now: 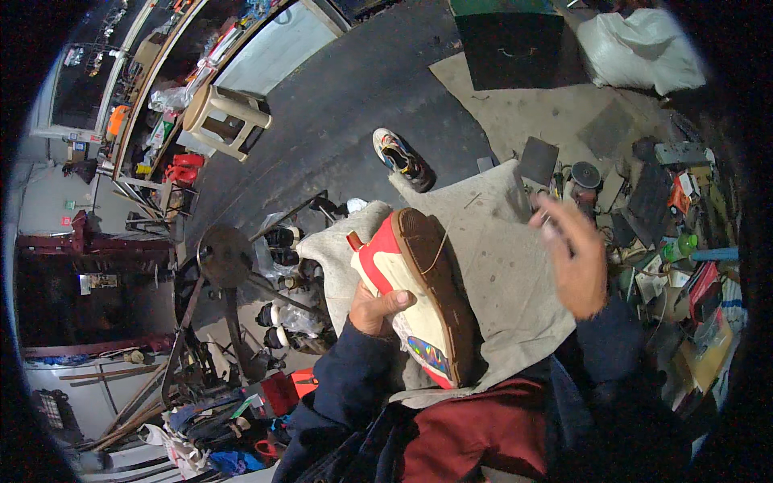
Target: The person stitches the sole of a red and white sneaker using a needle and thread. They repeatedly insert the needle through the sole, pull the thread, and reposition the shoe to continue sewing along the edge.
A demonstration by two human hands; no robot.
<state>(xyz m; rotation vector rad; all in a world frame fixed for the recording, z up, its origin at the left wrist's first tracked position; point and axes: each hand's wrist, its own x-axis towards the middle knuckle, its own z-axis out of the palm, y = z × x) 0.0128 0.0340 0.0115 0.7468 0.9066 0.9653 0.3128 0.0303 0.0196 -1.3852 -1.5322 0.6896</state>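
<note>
Dark asphalt floor (346, 97) through upper middle. Beige plastic stool (221, 117) upper left beside cluttered shop shelves (153, 88). White sack (644, 48) upper right. Tool clutter (676, 233) at right edge, dim light.

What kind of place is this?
Probably a shoe repair workshop. The left hand holds a sneaker sole-up on a lap cloth, tools lie scattered alongside, another shoe waits.
</note>
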